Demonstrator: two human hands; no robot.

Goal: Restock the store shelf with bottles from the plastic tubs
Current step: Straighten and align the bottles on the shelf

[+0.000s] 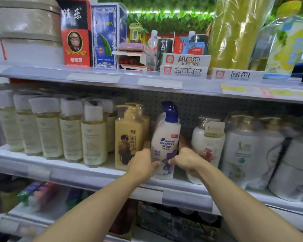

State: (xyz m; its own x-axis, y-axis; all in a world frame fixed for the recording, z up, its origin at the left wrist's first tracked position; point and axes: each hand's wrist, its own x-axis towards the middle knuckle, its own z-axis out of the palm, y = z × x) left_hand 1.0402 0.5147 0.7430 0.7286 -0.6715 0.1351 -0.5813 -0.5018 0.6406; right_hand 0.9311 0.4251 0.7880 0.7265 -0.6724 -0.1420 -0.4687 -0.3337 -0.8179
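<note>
A white shampoo bottle (165, 137) with a blue pump cap stands upright on the middle shelf (98, 173), near its front edge. My left hand (141, 165) grips its lower left side and my right hand (186, 160) grips its lower right side. A second white bottle stands right behind it, mostly hidden. A yellow pump bottle (128, 137) stands just left of it and a white bottle with a red flower label (207, 142) just right. No plastic tub is in view.
A row of pale bottles with white caps (49, 128) fills the shelf's left part. Wrapped white packs (255, 151) crowd the right. The upper shelf (94, 75) carries boxes and game sets. A lower shelf (42, 194) holds colourful items.
</note>
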